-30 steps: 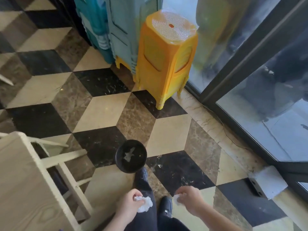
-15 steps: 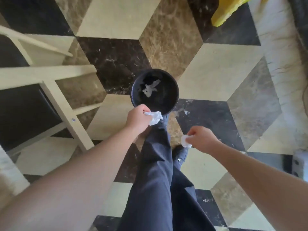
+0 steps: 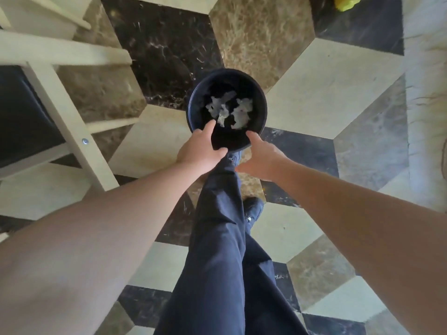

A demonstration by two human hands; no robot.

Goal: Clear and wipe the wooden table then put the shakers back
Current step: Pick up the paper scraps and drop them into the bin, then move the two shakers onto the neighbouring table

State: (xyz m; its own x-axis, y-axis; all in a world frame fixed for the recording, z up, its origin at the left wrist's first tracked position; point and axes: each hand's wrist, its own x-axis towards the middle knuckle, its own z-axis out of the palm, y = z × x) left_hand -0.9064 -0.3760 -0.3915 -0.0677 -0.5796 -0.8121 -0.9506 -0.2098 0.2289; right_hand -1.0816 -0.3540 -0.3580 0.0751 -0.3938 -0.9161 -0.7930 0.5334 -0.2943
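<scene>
A round black waste bin [image 3: 260, 102] stands on the floor straight below me. Several crumpled white tissues [image 3: 229, 110] lie inside it. My left hand [image 3: 199, 151] is at the bin's near rim, thumb over the edge and fingers spread, with nothing in it. My right hand [image 3: 262, 157] is at the near right rim, fingers apart and also empty. The pale wooden table [image 3: 72, 131] shows only its leg and rails at the left. No shakers are in view.
My dark-trousered legs and a shoe [image 3: 252, 209] stand just before the bin. The floor is black, beige and brown marble tiles [image 3: 321, 93]. A corner of a yellow plastic stool [image 3: 344, 3] shows at the top right.
Both hands moved forward to the bin's near rim and let go of their tissues, which now lie in the bin. The camera tilted further down and closer.
</scene>
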